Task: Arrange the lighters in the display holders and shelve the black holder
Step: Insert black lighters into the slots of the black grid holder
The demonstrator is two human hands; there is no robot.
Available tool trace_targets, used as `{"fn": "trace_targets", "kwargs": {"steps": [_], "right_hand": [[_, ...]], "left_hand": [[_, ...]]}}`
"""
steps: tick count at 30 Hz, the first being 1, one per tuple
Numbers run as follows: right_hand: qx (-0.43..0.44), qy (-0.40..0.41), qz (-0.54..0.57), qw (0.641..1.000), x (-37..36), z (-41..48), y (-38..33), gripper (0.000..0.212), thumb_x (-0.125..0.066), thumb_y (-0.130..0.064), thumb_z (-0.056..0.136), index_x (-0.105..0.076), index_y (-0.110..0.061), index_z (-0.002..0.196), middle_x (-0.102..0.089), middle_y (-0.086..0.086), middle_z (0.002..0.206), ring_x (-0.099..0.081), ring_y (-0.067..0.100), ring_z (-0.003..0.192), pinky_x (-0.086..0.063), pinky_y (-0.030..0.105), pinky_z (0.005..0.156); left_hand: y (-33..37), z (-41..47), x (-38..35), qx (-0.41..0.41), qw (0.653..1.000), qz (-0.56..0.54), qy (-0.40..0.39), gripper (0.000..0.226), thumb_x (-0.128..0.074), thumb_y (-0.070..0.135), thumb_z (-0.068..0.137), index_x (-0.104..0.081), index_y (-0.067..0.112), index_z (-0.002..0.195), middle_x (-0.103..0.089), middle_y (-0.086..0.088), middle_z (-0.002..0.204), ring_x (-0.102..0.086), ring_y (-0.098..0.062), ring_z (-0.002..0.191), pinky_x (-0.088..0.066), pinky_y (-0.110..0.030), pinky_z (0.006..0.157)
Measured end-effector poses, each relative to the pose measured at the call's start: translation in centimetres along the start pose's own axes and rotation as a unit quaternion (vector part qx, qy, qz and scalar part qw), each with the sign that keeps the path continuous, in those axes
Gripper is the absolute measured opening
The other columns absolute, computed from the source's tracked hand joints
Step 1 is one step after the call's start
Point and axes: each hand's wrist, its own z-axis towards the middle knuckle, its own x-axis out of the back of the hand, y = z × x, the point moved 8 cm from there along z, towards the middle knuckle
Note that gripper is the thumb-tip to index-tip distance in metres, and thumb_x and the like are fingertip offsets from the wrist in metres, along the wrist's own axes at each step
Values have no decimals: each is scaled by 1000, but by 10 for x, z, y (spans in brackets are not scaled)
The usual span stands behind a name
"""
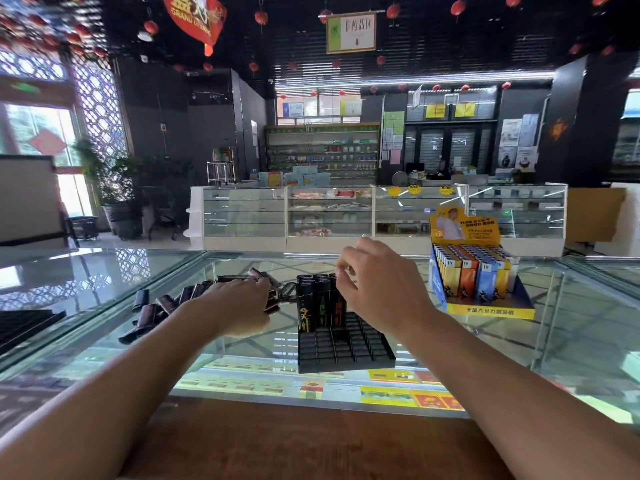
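Left hand (239, 303): we rest it on the loose lighters (166, 303); grip unclear
Right hand (377, 289): curled over black holder (346, 348); contents unclear
Loose lighters: likely light, slick; we'd pinch mid-body

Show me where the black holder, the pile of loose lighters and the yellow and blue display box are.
black holder (346, 344): head view, empty slots near its front.
loose lighters (165, 303): head view, a dark lighter in the pile.
yellow and blue display box (490, 310): head view, yellow front strip.
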Motion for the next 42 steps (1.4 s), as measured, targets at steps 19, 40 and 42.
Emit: {"fn": "trace_targets", "kwargs": {"steps": [19,40,42], "right_hand": [[-23,-38,-2,999,-6,1,7,19,-56,-37,101,-67,-23,95,-60,-7,90,-59,15,84,-54,33,67],[-87,-6,187,978,-1,0,11,22,-51,-47,107,-63,-31,115,-69,-18,87,-67,2,78,-60,40,74],[-83,2,211,974,0,0,9,19,-52,-44,107,-63,-31,115,-68,-19,87,-67,1,77,-60,42,73]], "left_hand": [[9,6,-7,-88,994,-42,49,11,-51,18,106,-40,18,108,-54,8,80,-47,-4,65,-31,-22,55],[-4,-7,50,-23,669,-729,145,29,-72,23,89,-63,7,111,-75,-10,90,-69,-22,75,-41,-20,46],[-1,-11,53,-35,665,-734,133,35,-73,24,85,-62,1,109,-73,-14,88,-67,-17,63,-37,-16,39]]}}
